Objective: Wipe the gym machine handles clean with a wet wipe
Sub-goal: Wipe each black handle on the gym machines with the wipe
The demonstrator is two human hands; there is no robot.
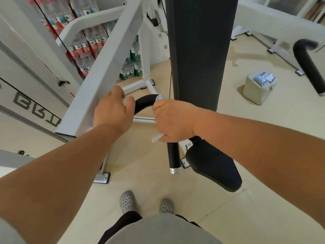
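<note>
Beige gym flooring (140,164) lay beneath the white machine frame (98,85). The left hand (110,111) gripped the upper end of the curved black handle (144,103). The right hand (174,120) clasped the wet wipe (157,138) around its middle. The loosely bunched wipe might slip, leaving the lower grip unwiped.

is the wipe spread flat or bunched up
Bunched: the right hand grips the wet wipe around the black handle; only crumpled ends show above and below.

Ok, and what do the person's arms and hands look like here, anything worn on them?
The left arm and right arm are bare; the left hand and right hand wear no gloves, and no watch, band or ring shows. What looks like a grey sleeve edge sits at the left arm's top.
</note>
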